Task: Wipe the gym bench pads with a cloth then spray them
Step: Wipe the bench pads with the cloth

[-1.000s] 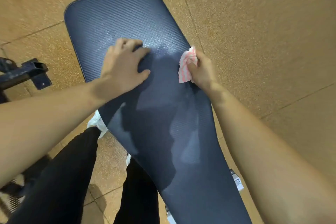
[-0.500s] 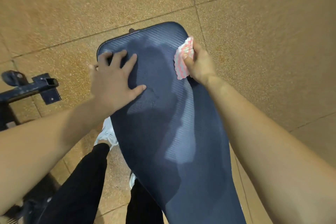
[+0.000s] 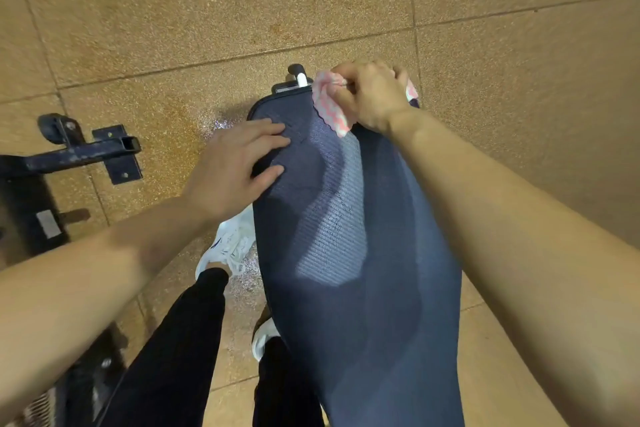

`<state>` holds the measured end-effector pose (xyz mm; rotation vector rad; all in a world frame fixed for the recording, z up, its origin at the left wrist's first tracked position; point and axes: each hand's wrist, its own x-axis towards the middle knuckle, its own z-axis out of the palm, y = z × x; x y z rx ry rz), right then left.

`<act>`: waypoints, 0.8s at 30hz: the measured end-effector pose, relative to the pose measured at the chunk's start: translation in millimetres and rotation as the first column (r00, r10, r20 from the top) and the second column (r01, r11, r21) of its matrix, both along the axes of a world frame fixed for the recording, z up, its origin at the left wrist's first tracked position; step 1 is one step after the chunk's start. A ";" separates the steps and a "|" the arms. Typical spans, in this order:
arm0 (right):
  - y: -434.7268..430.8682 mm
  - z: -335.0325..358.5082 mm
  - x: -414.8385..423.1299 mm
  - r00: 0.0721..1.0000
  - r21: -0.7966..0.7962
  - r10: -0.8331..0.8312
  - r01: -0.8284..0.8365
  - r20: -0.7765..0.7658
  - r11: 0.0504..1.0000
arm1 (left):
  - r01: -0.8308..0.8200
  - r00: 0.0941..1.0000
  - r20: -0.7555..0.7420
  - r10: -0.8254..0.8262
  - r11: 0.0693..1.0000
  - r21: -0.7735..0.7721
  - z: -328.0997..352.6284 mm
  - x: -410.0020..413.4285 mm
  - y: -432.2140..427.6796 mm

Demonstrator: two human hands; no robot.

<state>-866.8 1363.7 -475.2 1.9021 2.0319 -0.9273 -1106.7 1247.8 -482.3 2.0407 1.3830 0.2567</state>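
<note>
A long dark blue ribbed bench pad (image 3: 346,236) runs from the bottom of the view up to its far end at the centre. My right hand (image 3: 372,97) is closed on a pink and white striped cloth (image 3: 329,111) and presses it over the pad's far right corner. My left hand (image 3: 235,166) lies flat with spread fingers on the pad's far left edge. A black and white knob (image 3: 298,74) of the frame sticks out beyond the pad's far end. No spray bottle is in view.
A black metal frame foot (image 3: 86,149) of other equipment lies on the tan tiled floor (image 3: 207,10) at the left. My black trouser legs (image 3: 173,340) and white shoes (image 3: 232,243) stand just left of the pad.
My right hand slid the cloth up along the pad's right edge to its far corner. My left hand moved up along the left side. The view shifted forward over the pad's end.
</note>
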 end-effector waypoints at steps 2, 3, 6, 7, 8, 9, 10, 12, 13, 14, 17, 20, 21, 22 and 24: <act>-2.6 -1.2 -18.5 0.999 0.018 0.036 -0.035 -0.041 0.999 | -0.166 0.985 0.050 0.165 0.986 0.028 3.5 -10.9 3.5; -5.8 -2.4 -27.7 0.997 0.039 0.046 -0.044 -0.068 0.998 | -0.256 0.966 0.052 0.254 0.966 0.034 5.8 -15.6 7.0; -21.5 -6.9 -51.1 0.984 0.095 0.083 -0.068 -0.161 0.993 | -0.401 0.914 0.057 0.401 0.916 -0.008 7.4 -24.8 23.1; -28.6 -7.9 -57.5 0.977 0.110 0.110 -0.091 -0.184 0.990 | -0.422 0.904 0.069 0.423 0.906 -0.028 7.0 -26.7 30.0; -35.9 -9.7 -63.1 0.967 0.124 0.149 -0.126 -0.205 0.984 | -0.439 0.894 0.084 0.441 0.897 -0.042 7.0 -27.9 37.0; -42.8 -10.8 -68.0 0.956 0.137 0.192 -0.165 -0.223 0.977 | -0.452 0.885 0.100 0.455 0.890 -0.059 6.9 -28.2 43.8; -49.7 -11.6 -71.8 0.944 0.152 0.224 -0.191 -0.243 0.970 | -0.453 0.881 0.115 0.460 0.888 -0.079 7.0 -27.6 50.0; -64.4 -10.7 -74.4 0.920 0.213 0.226 -0.162 -0.321 0.963 | -0.397 0.901 0.137 0.412 0.910 -0.123 5.4 -23.6 61.8; -72.3 -10.5 -72.4 0.909 0.272 0.194 -0.094 -0.369 0.958 | -0.330 0.928 0.135 0.347 0.934 -0.134 5.4 -20.7 67.8; -80.9 -9.6 -68.2 0.901 0.328 0.140 0.003 -0.410 0.945 | -0.242 0.957 0.128 0.260 0.960 -0.137 3.1 -18.1 74.1; -114.3 -0.8 -49.5 0.913 0.382 -0.116 0.276 -0.392 0.882 | 0.058 0.993 0.113 -0.036 0.979 -0.194 -3.9 -6.6 87.8; -148.4 4.8 -35.9 0.935 0.391 -0.213 0.316 -0.285 0.865 | 0.230 0.973 0.083 -0.215 0.915 -0.330 -11.0 8.1 90.4; -158.8 4.9 -34.1 0.945 0.369 -0.215 0.297 -0.247 0.881 | 0.253 0.967 0.055 -0.249 0.904 -0.344 -13.2 10.9 89.2; -169.1 4.6 -33.9 0.955 0.347 -0.205 0.271 -0.214 0.898 | 0.251 0.966 0.033 -0.256 0.904 -0.346 -15.7 12.1 88.0; -188.8 5.6 -34.5 0.974 0.318 -0.162 0.207 -0.160 0.925 | 0.189 0.981 0.018 -0.196 0.917 -0.350 -16.6 12.9 85.6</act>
